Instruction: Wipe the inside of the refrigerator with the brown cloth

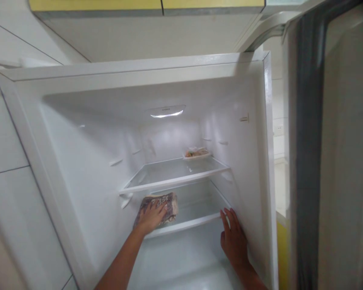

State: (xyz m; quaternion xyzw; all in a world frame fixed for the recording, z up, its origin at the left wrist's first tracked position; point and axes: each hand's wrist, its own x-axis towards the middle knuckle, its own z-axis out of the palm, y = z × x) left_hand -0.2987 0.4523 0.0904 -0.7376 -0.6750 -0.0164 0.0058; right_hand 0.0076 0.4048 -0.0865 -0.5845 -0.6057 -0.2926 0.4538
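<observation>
A folded cloth with a dark printed pattern and pale lettering (pixel 171 205) lies on the left part of the lower fridge shelf (pixel 196 201). My left hand (pixel 153 217) rests on top of it, fingers spread out flat. At the right front corner of that same shelf is my right hand (pixel 234 237). Its fingers are stretched out, with the tips touching or close to the shelf's front edge; whether they press on it I cannot tell.
Above is another glass shelf (pixel 175 173), with a small white tray of food (pixel 197 153) at its back right. The fridge door (pixel 308 161) stands open on the right. A lamp (pixel 167 112) glows inside at the top. Yellow-fronted cabinets (pixel 211 4) hang overhead.
</observation>
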